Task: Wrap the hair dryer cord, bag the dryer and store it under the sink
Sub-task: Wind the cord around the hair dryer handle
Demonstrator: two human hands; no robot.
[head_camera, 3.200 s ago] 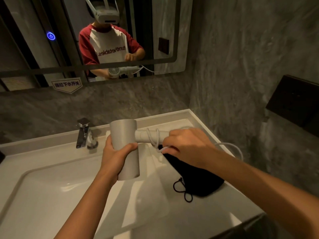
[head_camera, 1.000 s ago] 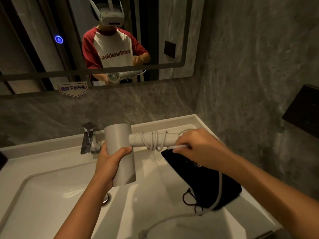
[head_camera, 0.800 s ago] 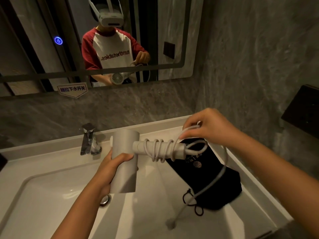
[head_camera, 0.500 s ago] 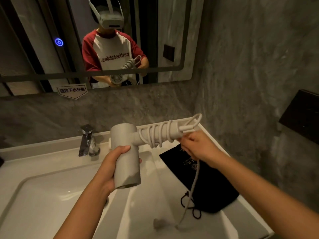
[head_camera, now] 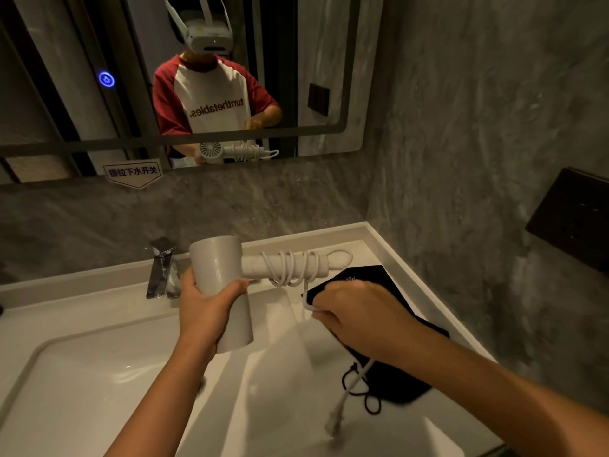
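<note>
My left hand (head_camera: 206, 310) grips the barrel of a white hair dryer (head_camera: 219, 278) held above the basin, its handle pointing right. Several turns of the white cord (head_camera: 291, 267) are wound around the handle. My right hand (head_camera: 357, 316) is below the handle's end, pinching the loose cord. The remaining cord hangs under my right wrist, and its plug (head_camera: 334, 422) dangles blurred just above the counter. A black drawstring bag (head_camera: 392, 377) lies flat on the counter at the right, partly hidden by my right hand and forearm.
A white sink basin (head_camera: 66, 384) fills the lower left, with a chrome faucet (head_camera: 161, 268) behind it. Grey stone walls close in behind and on the right. A mirror (head_camera: 296, 61) hangs above, and a dark wall panel (head_camera: 573, 219) is at the right.
My right hand carried the cord around the handle, adding turns, and has dropped from the handle's end to below it. The free cord has grown shorter and the plug has risen.
</note>
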